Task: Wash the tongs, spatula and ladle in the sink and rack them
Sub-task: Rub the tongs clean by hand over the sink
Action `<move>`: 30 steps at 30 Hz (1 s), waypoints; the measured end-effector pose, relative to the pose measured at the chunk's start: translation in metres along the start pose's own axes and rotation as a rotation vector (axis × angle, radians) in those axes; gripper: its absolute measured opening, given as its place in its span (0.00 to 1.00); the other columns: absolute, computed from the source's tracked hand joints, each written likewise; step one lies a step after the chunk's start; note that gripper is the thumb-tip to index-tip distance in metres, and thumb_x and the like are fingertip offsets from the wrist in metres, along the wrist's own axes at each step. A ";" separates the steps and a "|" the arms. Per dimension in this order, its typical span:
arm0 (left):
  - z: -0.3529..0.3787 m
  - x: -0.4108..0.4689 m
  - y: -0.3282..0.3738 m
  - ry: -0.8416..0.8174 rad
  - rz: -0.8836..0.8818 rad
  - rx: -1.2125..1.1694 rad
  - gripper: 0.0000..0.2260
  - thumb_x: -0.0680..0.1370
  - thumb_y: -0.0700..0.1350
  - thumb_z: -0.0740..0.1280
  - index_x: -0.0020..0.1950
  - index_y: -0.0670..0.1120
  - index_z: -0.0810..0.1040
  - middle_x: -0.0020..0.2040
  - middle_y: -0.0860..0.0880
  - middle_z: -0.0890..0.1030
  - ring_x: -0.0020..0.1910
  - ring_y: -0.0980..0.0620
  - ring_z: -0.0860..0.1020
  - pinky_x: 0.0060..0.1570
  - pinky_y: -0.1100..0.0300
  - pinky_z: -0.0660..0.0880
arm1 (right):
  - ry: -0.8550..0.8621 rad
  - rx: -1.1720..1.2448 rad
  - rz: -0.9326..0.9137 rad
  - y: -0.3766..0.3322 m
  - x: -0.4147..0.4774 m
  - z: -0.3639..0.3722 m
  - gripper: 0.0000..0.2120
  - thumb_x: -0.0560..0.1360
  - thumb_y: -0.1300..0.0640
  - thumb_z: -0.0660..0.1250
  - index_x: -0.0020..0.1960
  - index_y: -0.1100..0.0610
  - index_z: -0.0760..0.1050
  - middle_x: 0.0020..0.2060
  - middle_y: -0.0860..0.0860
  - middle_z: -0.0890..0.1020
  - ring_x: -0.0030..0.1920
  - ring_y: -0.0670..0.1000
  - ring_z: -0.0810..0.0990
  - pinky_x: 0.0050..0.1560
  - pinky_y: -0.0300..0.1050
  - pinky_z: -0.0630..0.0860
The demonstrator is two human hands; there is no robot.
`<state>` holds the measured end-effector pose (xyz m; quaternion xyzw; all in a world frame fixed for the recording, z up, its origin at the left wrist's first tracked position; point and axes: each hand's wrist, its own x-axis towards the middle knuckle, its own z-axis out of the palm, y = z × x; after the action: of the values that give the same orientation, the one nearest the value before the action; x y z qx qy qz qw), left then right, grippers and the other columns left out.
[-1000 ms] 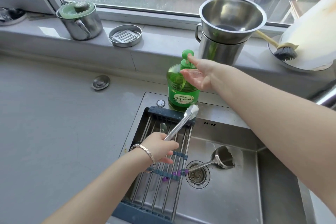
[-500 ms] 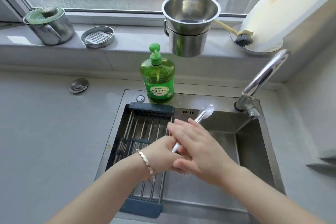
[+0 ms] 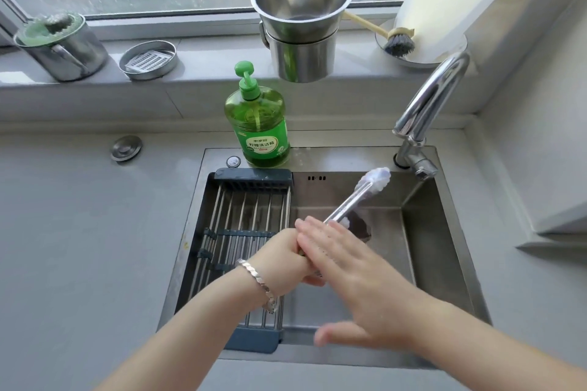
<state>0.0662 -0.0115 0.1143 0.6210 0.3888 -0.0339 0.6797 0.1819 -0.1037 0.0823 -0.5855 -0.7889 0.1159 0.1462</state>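
Note:
My left hand (image 3: 287,259) grips the handle end of the metal tongs (image 3: 355,200) over the steel sink (image 3: 444,232). Their pale tips point up and right toward the faucet (image 3: 425,111). My right hand (image 3: 346,282) lies flat across the tongs' lower shaft and my left fingers, with fingers spread. The roll-up drying rack (image 3: 241,232) spans the sink's left half. A dark utensil part (image 3: 360,227) peeks out behind my right fingers; most of it is hidden. No spatula is visible.
A green dish-soap pump bottle (image 3: 259,124) stands behind the sink. On the windowsill sit stacked steel pots (image 3: 301,25), a lidded steel mug (image 3: 60,44), a small steel dish (image 3: 147,60) and a brush (image 3: 397,41) on a plate. A drain plug (image 3: 126,147) lies on the grey counter.
My right hand left the soap pump and came down onto the tongs. My left hand carried the tongs rightward, from over the rack to over the open basin.

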 end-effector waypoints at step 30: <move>0.012 -0.009 -0.015 0.102 0.029 0.061 0.19 0.76 0.29 0.58 0.42 0.53 0.75 0.38 0.54 0.80 0.33 0.62 0.81 0.39 0.60 0.80 | 0.151 -0.187 -0.026 0.008 -0.014 0.017 0.33 0.77 0.36 0.48 0.71 0.60 0.60 0.71 0.56 0.65 0.73 0.53 0.58 0.74 0.48 0.53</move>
<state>0.0584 -0.0291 0.1062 0.6479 0.4126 -0.0042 0.6402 0.1864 -0.1154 0.0622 -0.5933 -0.7906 -0.0045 0.1514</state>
